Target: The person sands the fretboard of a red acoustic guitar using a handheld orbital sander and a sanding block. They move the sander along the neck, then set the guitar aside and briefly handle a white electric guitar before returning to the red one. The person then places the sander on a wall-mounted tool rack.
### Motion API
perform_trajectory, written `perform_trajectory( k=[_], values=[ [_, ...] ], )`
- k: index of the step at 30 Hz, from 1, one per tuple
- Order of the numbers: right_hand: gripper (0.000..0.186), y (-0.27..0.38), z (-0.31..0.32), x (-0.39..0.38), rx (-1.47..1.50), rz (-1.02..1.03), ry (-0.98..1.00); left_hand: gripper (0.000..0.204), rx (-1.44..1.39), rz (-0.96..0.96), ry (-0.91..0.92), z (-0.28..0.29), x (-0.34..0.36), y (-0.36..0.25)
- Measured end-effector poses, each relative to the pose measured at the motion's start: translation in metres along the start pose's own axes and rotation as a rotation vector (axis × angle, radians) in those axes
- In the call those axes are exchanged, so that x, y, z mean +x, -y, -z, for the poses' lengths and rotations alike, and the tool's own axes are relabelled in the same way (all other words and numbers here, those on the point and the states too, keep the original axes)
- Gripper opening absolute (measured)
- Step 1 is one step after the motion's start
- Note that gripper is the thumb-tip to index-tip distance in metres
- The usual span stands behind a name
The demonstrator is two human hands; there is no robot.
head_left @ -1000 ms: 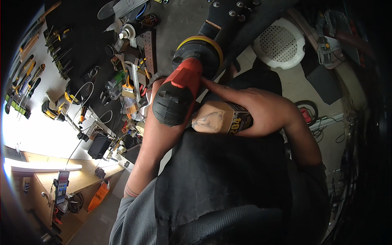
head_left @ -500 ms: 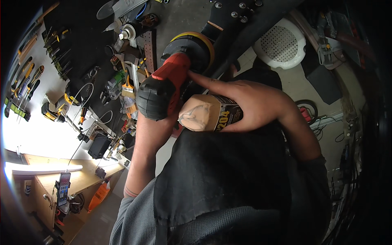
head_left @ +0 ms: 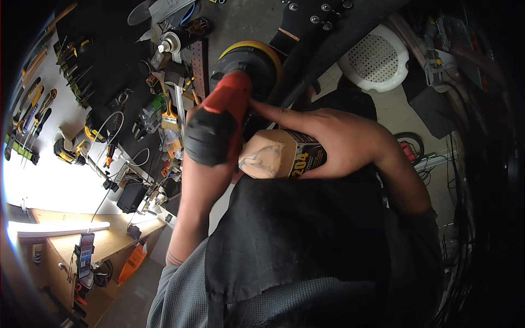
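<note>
My left hand (head_left: 212,174) is wrapped round a red and black power polisher (head_left: 228,101); its fingers are mostly hidden beneath the tool. The polisher's round black head has a yellow-edged pad (head_left: 259,45) and points away from me. Held in my right hand (head_left: 347,141) is a tan container (head_left: 266,157) with a black and gold label and grey smears on its end. My right index finger reaches forward to the polisher's side. Beyond the head lies a black guitar headstock (head_left: 306,22) with shiny round tuners.
At the left, a dark bench holds a spray can (head_left: 171,42), a paintbrush (head_left: 169,117) and several tools. A white perforated stool (head_left: 374,58) stands at the far right. A phone (head_left: 85,255) is mounted by a wooden desk (head_left: 65,218). Cables lie on the floor at the right.
The polisher has shifted slightly left and its handle has tipped toward me, with some blur. My right hand and the container have hardly moved.
</note>
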State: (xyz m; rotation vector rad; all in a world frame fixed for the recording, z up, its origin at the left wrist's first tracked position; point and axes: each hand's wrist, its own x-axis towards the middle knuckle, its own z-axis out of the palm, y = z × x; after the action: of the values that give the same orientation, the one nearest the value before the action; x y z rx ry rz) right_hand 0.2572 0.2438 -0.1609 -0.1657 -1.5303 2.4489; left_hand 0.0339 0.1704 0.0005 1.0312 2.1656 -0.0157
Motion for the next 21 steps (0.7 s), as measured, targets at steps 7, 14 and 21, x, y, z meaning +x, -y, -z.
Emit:
perform_trajectory(
  k=[7,14,21],
  values=[
    [0.123,0.008,0.0,-0.003,-0.038,-0.051,0.038,0.054,0.331,-0.215,0.111,0.011,-0.012,-0.002],
    [0.126,0.0,0.002,-0.007,-0.033,-0.057,0.013,0.051,0.192,-0.172,0.121,0.001,0.0,-0.005],
    [0.131,-0.002,0.004,-0.001,-0.036,-0.063,0.015,0.052,0.182,-0.219,0.063,-0.002,0.004,-0.005]
  ],
)
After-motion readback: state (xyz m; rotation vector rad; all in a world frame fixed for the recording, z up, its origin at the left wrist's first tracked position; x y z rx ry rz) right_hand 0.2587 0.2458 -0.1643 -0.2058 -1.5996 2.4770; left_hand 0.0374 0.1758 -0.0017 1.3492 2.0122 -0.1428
